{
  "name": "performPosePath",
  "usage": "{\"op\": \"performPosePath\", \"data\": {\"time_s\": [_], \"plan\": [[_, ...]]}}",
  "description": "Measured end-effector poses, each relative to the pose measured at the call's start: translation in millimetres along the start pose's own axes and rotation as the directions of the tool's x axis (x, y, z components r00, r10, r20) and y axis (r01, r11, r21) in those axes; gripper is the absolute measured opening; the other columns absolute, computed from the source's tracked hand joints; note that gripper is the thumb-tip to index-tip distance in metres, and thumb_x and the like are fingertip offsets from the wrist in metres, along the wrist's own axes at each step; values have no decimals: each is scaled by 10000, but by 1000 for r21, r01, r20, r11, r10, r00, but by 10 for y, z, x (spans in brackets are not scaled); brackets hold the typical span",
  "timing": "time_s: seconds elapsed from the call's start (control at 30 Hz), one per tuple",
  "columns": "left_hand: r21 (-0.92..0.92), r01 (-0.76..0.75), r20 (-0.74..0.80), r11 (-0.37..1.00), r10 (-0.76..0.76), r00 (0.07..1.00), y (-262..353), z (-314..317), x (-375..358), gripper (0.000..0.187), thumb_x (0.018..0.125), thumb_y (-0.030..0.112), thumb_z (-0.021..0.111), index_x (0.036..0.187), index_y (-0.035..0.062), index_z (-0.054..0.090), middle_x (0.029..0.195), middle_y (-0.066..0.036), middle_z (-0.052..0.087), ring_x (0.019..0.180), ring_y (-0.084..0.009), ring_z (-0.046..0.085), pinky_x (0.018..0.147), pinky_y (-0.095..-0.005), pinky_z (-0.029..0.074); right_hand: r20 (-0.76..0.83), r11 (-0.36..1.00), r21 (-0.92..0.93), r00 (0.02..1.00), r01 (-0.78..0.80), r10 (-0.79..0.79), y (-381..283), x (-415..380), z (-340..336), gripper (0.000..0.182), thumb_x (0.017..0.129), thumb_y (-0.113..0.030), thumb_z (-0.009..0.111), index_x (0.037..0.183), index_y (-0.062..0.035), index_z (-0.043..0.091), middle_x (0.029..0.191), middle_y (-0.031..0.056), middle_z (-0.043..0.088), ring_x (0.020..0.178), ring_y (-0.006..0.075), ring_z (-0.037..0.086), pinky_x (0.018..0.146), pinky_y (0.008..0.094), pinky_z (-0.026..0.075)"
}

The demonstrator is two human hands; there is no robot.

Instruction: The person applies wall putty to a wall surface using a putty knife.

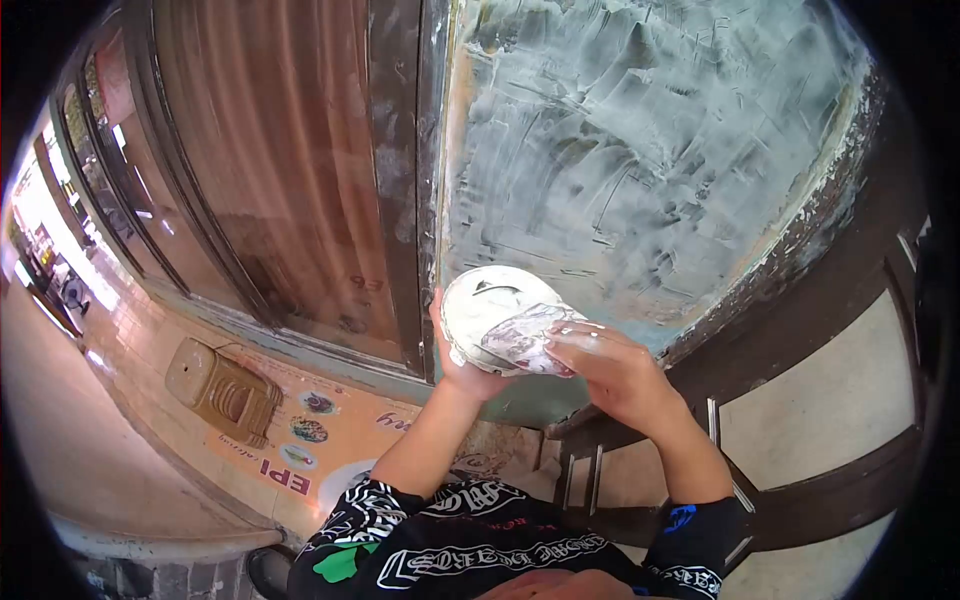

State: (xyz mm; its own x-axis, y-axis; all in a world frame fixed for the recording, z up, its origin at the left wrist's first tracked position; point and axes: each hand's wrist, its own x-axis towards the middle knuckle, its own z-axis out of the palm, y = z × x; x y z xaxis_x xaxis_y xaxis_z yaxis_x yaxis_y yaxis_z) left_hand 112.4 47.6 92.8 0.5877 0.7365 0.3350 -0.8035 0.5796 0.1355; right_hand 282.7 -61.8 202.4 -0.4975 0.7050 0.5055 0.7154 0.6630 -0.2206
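Note:
My left hand [474, 380] is closed around the edge of a round white dish [480, 303] and supports it from below. White paste coats the dish and runs over its rim. Pressed against its right side is a crumpled, paste-smeared rag [522, 338], gripped in the fingers of my right hand [618, 372]. White residue marks those fingers too. Behind both hands stands a glass panel [620, 170] streaked with whitish smears. The underside of the dish is hidden.
A brown plastic stool [225, 390] lies at the lower left on an orange printed banner [345, 425]. Brown-framed glass [270, 150] rises on the left. To the right is a dark frame [840, 480] with pale panels.

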Motion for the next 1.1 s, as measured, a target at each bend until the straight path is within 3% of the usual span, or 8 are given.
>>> {"op": "performPosePath", "data": {"time_s": [0.4, 0.5, 0.7, 0.8, 0.9, 0.97, 1.03, 1.1], "plan": [[-82, -9, -18, 997, 7, 1000, 11, 19, -24, 846, 921, 748, 320, 1413, 84, 499, 1408, -159, 544, 1255, -377, 542, 1063, -525, 423, 72, 1000, 11, 997, 9, -9, 18, -11, 13, 531, 672, 132, 604, 1166, -53, 670, 1129, 136, 677, 1089, 346, 645, 956, 431, 517], [-74, 10, -51, 997, -13, 999, 32, 9, -23, 860, 898, 767, 345, 1419, 101, 498, 1429, -153, 527, 1269, -382, 527, 1064, -544, 411, -16, 998, 66, 1000, -5, 6, 16, 11, 37, 515, 681, 137, 600, 1156, -49, 673, 1126, 141, 676, 1095, 347, 641, 966, 429, 510], [-62, 9, -101, 998, -16, 995, 54, -27, -26, 852, 893, 766, 358, 1424, 115, 494, 1434, -148, 521, 1277, -383, 516, 1057, -559, 407, -11, 998, 57, 1000, -21, 22, 21, 33, 4, 512, 696, 130, 605, 1170, -55, 667, 1117, 148, 683, 1103, 350, 638, 974, 420, 507], [-69, 2, -90, 998, -9, 996, 37, -49, -4, 846, 901, 760, 348, 1426, 112, 492, 1436, -149, 519, 1279, -380, 515, 1058, -560, 406, 63, 1000, -6, 998, 8, -8, 64, 7, 38, 519, 700, 124, 608, 1182, -60, 662, 1109, 148, 684, 1091, 349, 642, 969, 421, 511], [-81, 42, -11, 996, -43, 999, -4, -82, 38, 846, 906, 759, 333, 1430, 112, 486, 1443, -149, 512, 1286, -381, 511, 1060, -560, 405, -41, 1000, 2, 999, 3, -3, 61, -11, 15, 520, 696, 123, 605, 1178, -64, 664, 1104, 144, 684, 1075, 346, 647, 961, 418, 518], [-106, 62, 43, 992, -58, 997, -41, -82, 49, 847, 905, 761, 330, 1430, 115, 487, 1446, -146, 510, 1287, -381, 510, 1061, -559, 404, 6, 1000, -21, 1000, -9, 9, 47, -11, -35, 508, 698, 115, 611, 1171, -63, 665, 1095, 140, 688, 1058, 348, 652, 944, 416, 525], [-93, 72, 17, 993, -71, 997, -70, -90, 56, 849, 901, 768, 327, 1436, 127, 480, 1455, -134, 502, 1288, -378, 508, 1068, -558, 397, 50, 999, -42, 999, -19, 21, 28, -23, -86, 496, 701, 106, 618, 1165, -62, 665, 1086, 137, 692, 1040, 351, 657, 927, 414, 531], [-50, 36, -78, 998, -40, 996, -97, -110, 66, 851, 896, 775, 321, 1441, 140, 474, 1461, -133, 494, 1293, -382, 499, 1075, -567, 390, -37, 995, -26, 994, -100, 99, 19, -36, -153, 467, 721, 105, 614, 1155, -61, 667, 1086, 138, 689, 1002, 357, 665, 876, 406, 544]]}}
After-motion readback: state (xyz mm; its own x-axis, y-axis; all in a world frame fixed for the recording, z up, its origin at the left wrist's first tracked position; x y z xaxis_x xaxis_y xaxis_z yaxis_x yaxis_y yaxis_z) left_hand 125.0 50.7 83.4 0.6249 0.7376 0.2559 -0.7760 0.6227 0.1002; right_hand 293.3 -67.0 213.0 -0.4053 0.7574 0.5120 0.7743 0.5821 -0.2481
